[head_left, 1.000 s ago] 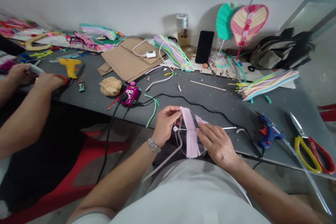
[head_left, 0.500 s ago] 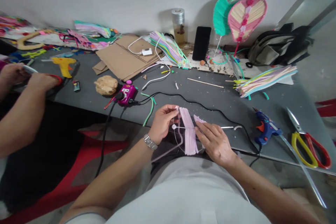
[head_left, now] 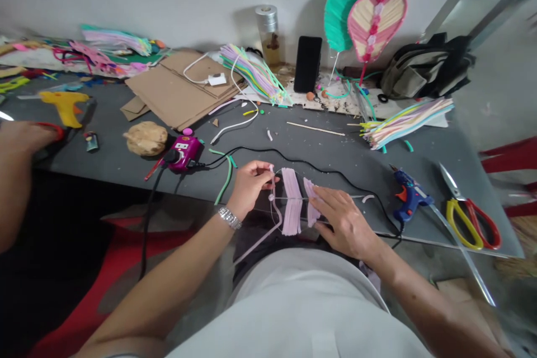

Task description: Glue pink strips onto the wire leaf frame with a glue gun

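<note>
Pale pink chenille stems [head_left: 291, 201] are held at six o'clock, just off the worktop [head_left: 461, 179]: a thin stem [head_left: 274, 215] is pinched by the left hand [head_left: 249, 190], the strips pressed by the spread right hand [head_left: 346, 224]. Any loosened pinch could let them slip.

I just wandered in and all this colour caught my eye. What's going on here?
A person is working with pale pink pipe cleaners above the edge of a grey table. Their left hand pinches the top of a thin frame, while their right hand lies flat against the pink strips. A blue glue gun and yellow-and-red scissors sit nearby. At far left, a co-worker's hand rests near a yellow glue gun.
</note>
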Action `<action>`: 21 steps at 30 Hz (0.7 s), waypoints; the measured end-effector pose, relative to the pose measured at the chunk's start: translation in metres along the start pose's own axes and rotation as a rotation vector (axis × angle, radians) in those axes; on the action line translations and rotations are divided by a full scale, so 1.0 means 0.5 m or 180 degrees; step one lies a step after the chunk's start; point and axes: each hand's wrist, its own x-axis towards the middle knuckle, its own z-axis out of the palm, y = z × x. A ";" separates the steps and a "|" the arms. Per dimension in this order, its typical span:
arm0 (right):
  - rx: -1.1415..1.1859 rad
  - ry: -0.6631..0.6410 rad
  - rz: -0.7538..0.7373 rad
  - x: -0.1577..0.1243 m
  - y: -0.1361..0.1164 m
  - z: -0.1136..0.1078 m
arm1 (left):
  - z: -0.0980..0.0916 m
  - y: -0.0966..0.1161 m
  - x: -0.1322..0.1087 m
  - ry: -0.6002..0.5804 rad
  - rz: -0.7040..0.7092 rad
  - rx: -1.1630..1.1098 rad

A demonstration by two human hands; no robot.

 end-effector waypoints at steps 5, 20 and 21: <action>-0.0515 0.0817 0.0991 -0.090 0.076 -0.073 | 0.004 0.009 0.005 0.0007 -0.0106 0.0064; -0.0694 0.0575 0.4718 -0.172 0.159 -0.121 | 0.065 -0.003 0.028 0.0088 -0.0133 0.0271; -0.0594 0.0611 0.4768 -0.175 0.169 -0.122 | 0.067 -0.004 0.027 0.0055 -0.0166 0.0272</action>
